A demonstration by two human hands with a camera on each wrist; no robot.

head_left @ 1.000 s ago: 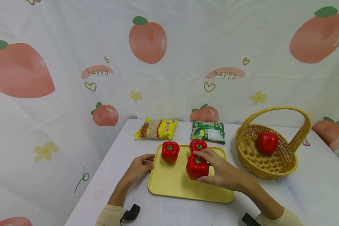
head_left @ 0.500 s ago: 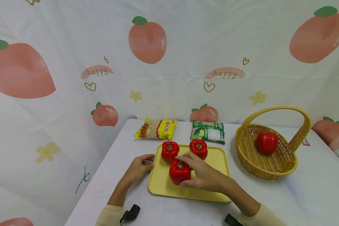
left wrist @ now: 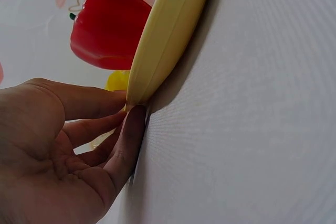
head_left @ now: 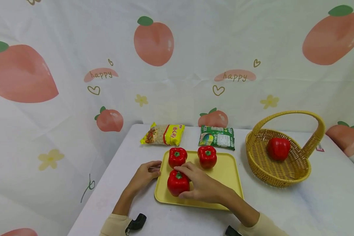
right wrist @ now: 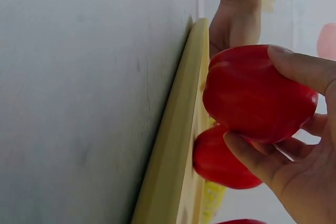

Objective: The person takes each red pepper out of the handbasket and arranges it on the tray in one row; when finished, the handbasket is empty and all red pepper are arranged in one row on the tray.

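Observation:
In the head view, my right hand point(head_left: 202, 185) holds a red bell pepper point(head_left: 178, 183) over the tray's front left part, thumb on one side and fingers on the other. The right wrist view shows this bell pepper point(right wrist: 257, 95) gripped close over the tray surface. Two more bell peppers stand upright behind it, a left one point(head_left: 177, 157) and a right one point(head_left: 207, 157). At the left edge of the yellow tray point(head_left: 230, 170), my left hand point(head_left: 144, 175) pinches the rim; fingertips point(left wrist: 137, 116) meet there in the left wrist view.
A wicker basket point(head_left: 253, 164) with a tall handle stands right of the tray, one red bell pepper point(head_left: 279, 149) inside. Behind the tray lie a yellow food packet point(head_left: 163, 135) and a green packet point(head_left: 216, 137). A printed cloth point(head_left: 188, 42) hangs behind the table.
My right hand has carried the bell pepper leftward across the tray, from in front of the right back pepper to in front of the left one. My left hand stays at the rim.

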